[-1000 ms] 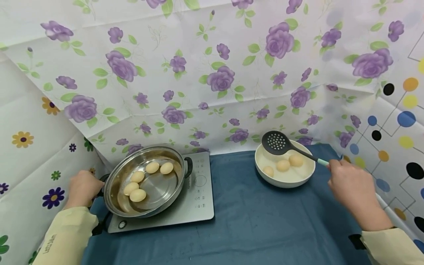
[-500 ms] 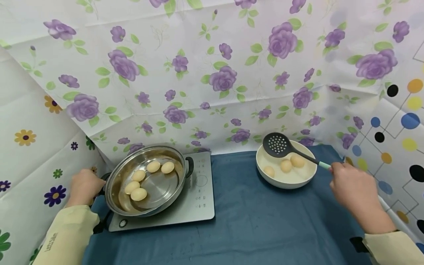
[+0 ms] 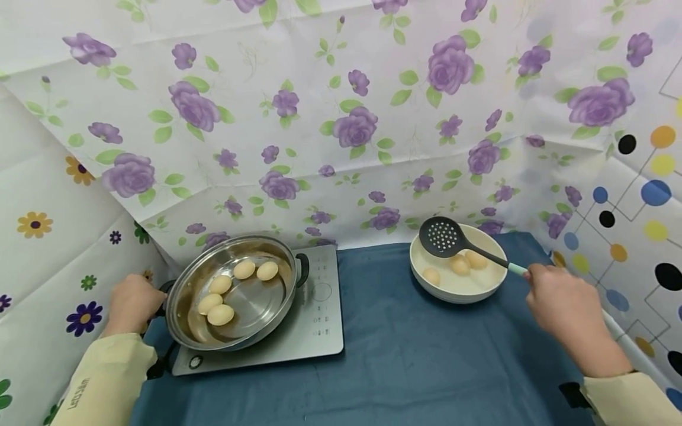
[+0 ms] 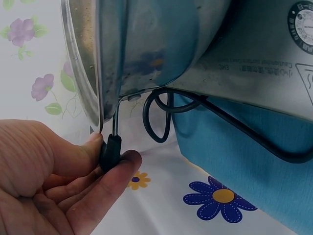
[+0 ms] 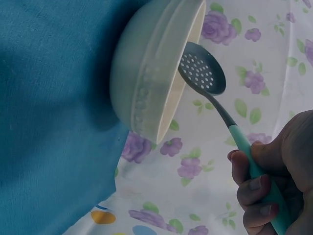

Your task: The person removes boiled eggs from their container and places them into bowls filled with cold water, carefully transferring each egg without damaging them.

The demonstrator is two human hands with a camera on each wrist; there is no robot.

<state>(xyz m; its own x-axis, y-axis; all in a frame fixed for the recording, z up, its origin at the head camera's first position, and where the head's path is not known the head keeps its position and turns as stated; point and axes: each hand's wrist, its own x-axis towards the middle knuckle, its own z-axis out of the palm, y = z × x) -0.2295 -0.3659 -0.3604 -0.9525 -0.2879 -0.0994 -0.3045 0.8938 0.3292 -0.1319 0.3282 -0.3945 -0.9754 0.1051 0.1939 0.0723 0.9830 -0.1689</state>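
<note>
My left hand grips the black side handle of a wide steel pot, thumb on one side and fingers on the other in the left wrist view. Several pale brown eggs lie on the pot's bottom, mostly toward its left and back. In my right hand is a black skimmer, its mint-green handle wrapped by curled fingers. The perforated head carries nothing and overlaps the back left rim of a cream bowl. Three eggs sit inside that bowl, partly behind the skimmer's neck.
The pot stands on a flat silver induction cooktop, whose black cord loops at its left side. A blue cloth covers the table. Flowered sheeting hangs right behind the pot and bowl, with side sheets left and right.
The skimmer's head has sunk slightly over the bowl, and the middle egg there has shifted a little to the right. My left hand and the pot have stayed in place.
</note>
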